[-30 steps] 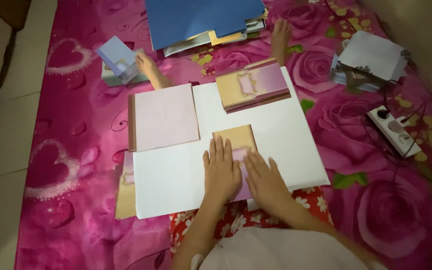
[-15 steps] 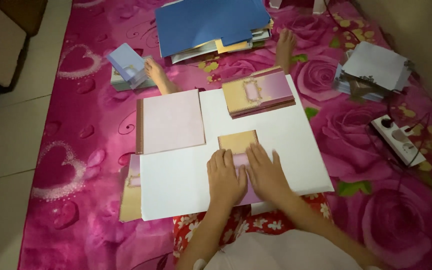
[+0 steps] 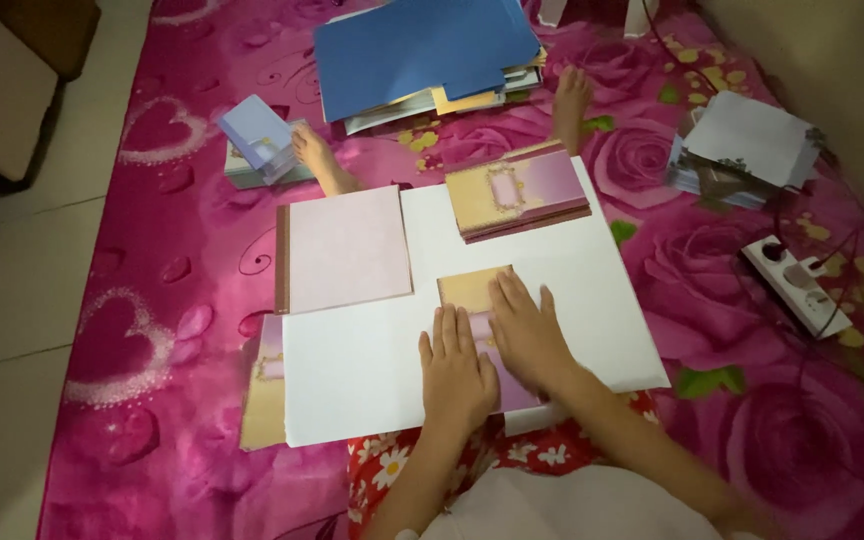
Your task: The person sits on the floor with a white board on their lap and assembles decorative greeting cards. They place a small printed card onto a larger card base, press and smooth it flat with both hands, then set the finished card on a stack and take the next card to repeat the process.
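Both hands sit a little further right and closer together than a second ago; the card under them has not shifted on the board.

Small gold-and-lilac printed paper card (image 3: 474, 292) lies flat near the front middle of the large white rectangular board (image 3: 572, 300). Only its gold upper edge and a lilac strip between the hands show. Left hand (image 3: 455, 375) is spread flat, fingers straight, palm down on the card's left half. Right hand (image 3: 529, 335) is likewise flat and pressing on the right half, fingers angled toward upper left. Neither hand grips anything; both press.

Judgement: the card is thin, light, and creases readily; its surface looks smooth, so it would slide on the board unless pinned. Best taken by a free edge or corner, pinched lightly; the gold top edge is the exposed one. Whether it is a single sheet or already folded double I cannot tell, as the hands cover most of it.

Outward: a stack of matching gold-and-lilac cards (image 3: 518, 190) rests at the board's far edge. A pale pink square sheet with a brown spine (image 3: 344, 248) overlaps the board's left corner. Another gold-and-lilac sheet (image 3: 264, 390) pokes out beneath the board at left. Two bare feet (image 3: 317, 155) lie beyond, on the pink rose-patterned mat (image 3: 152, 250). A pile of blue and mixed papers (image 3: 422, 50) lies farther off, and a white power strip (image 3: 802, 282) at right.
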